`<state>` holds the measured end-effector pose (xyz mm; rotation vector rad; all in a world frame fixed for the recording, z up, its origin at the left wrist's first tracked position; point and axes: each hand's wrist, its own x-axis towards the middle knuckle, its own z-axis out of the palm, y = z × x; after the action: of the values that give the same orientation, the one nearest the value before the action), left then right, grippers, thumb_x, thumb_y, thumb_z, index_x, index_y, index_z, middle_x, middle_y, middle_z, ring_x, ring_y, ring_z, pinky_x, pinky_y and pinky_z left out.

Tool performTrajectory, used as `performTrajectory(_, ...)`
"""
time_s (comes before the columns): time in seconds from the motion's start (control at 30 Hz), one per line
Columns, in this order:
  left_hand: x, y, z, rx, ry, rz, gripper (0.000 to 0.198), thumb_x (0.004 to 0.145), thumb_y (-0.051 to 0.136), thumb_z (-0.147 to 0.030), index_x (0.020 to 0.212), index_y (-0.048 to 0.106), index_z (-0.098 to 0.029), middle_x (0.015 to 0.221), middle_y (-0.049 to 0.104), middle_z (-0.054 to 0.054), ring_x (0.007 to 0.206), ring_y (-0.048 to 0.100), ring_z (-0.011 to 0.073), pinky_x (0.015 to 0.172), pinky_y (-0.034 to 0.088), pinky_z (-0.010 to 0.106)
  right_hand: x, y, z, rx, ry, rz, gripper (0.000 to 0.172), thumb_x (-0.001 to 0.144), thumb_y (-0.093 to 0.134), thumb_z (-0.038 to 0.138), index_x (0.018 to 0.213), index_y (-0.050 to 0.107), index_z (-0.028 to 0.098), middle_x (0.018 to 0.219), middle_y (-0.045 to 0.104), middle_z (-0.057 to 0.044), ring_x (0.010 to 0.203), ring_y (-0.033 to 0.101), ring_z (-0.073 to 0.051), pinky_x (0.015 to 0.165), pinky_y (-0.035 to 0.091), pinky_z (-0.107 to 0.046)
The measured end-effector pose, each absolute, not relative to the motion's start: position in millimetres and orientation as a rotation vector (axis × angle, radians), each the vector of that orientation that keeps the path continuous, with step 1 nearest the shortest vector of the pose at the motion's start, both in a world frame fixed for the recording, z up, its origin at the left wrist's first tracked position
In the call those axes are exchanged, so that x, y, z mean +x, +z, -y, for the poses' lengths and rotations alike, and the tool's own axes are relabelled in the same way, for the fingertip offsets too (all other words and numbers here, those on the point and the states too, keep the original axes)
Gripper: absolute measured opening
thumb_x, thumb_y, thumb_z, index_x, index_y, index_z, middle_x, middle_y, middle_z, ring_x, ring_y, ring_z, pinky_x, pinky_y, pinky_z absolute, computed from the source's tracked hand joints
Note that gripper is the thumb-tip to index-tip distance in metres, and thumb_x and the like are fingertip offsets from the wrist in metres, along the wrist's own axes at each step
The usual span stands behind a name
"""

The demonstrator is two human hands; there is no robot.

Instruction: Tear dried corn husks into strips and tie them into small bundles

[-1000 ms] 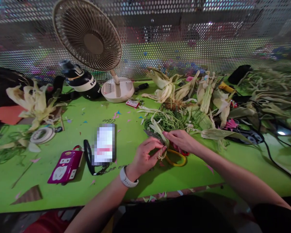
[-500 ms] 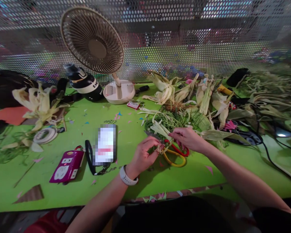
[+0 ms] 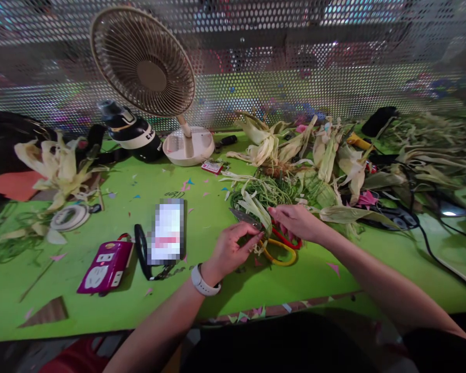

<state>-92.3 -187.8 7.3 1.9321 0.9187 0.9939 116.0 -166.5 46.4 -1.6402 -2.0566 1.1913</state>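
Between my two hands is a pale green-white corn husk strip (image 3: 258, 210), its upper end fanned out over green strands. My left hand (image 3: 231, 248), with a white watch band at the wrist, pinches the lower end of the strip between thumb and fingers. My right hand (image 3: 295, 221) is closed at the strip's right side; its fingertips are partly hidden, and what they hold is unclear. Scissors (image 3: 281, 252) with one red and one yellow handle lie on the table under my hands, blades pointing to the upper left. Green strands (image 3: 274, 190) are heaped just beyond.
Dried corn husks (image 3: 262, 142) pile up at the back and right, near a black cable (image 3: 425, 235). A fan (image 3: 188, 145), a black bottle (image 3: 130, 132), a phone (image 3: 166, 230), a magenta box (image 3: 105, 267) and a tape roll (image 3: 70, 217) stand or lie leftward on the green table (image 3: 202, 290).
The husk strip has turned and now hangs lower and further right between my hands. My right hand has shifted slightly, its fingers more curled. The view has moved a little.
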Motion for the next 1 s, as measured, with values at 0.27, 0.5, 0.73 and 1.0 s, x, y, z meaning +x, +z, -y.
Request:
performTrajectory(0.27,-92.4,4.4,189.5,1.932,0.945,-0.911,0.010,0.084,0.060,-0.024,0.084,0.064,-0.016,0.081,0.069,0.005,0.075,0.062,0.0146,0.070,0.048,0.027,101.7,34.3,169.8,-1.599,0.830,2.255,0.039,0.088,0.045,0.044,0.058,0.047,0.018,0.053,0.045,0.003,0.049,0.033,-0.008,0.051,0.021,-0.023)
performTrajectory(0.5,-93.6,5.9,187.5,1.920,0.887,-0.976,0.009,0.083,0.059,-0.023,0.084,0.064,-0.015,0.081,0.069,0.005,0.074,0.062,0.0148,0.069,0.048,0.027,122.9,50.8,166.5,-1.511,0.988,2.153,0.038,0.090,0.044,0.043,0.062,0.050,0.018,0.053,0.043,0.004,0.050,0.037,-0.009,0.051,0.026,-0.023)
performTrajectory(0.73,-93.3,11.1,185.1,1.647,0.946,-0.930,0.010,0.079,0.062,-0.026,0.077,0.064,-0.016,0.082,0.069,0.005,0.077,0.062,0.0154,0.072,0.049,0.028,128.2,59.5,168.9,-1.075,1.632,1.638,0.035,0.091,0.045,0.049,0.076,0.048,0.017,0.093,0.065,-0.007,0.059,0.060,-0.010,0.047,0.040,-0.021)
performTrajectory(1.0,-92.7,8.4,183.6,0.577,0.879,-0.820,0.025,0.068,0.075,-0.031,0.079,0.058,-0.017,0.091,0.066,0.005,0.063,0.056,0.0083,0.051,0.042,0.019,118.4,43.7,172.9,-0.958,1.915,1.503,0.035,0.087,0.052,0.050,0.075,0.044,0.018,0.057,0.049,0.007,0.044,0.049,-0.006,0.041,0.039,-0.017)
